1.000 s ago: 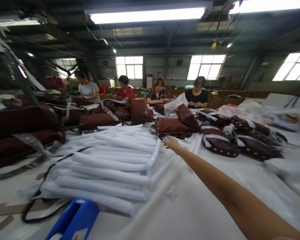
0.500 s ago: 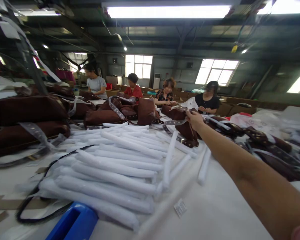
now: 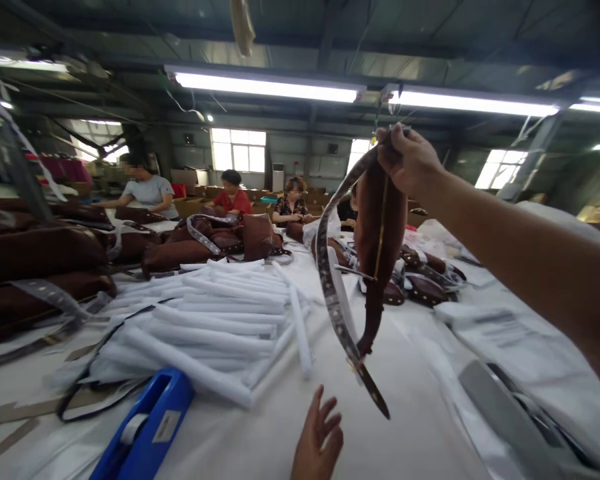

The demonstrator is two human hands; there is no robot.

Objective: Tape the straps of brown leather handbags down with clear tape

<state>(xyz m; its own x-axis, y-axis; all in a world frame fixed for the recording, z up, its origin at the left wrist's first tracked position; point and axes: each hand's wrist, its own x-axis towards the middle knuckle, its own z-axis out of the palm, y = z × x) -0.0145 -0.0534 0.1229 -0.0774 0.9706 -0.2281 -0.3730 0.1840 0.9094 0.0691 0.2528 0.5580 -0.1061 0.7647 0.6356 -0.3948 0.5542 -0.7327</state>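
Note:
High on the right, my right hand [image 3: 407, 157] grips a brown leather bag [image 3: 380, 227] by its upper end, so the bag hangs above the table with its zipper facing me. A studded strap [image 3: 327, 283], partly wrapped in clear plastic, loops down on the bag's left side and ends in a dark pointed tip. Low in the middle, my left hand [image 3: 317, 437] is raised over the white table with its fingers apart, holding nothing. Left of it lies a pile of white wrapped rolls [image 3: 215, 313].
A blue tape dispenser [image 3: 150, 420] stands at the front left. Brown bags [image 3: 40, 257] are stacked on the left, and more bags [image 3: 425, 280] lie at the right. Several people sit across the table, one in a red top [image 3: 233, 200]. Plastic sheeting [image 3: 545, 333] covers the right side.
My right hand reached to a brown bag behind the rolls, took hold of it and lifted it up towards me. My left hand has come into view at the bottom.

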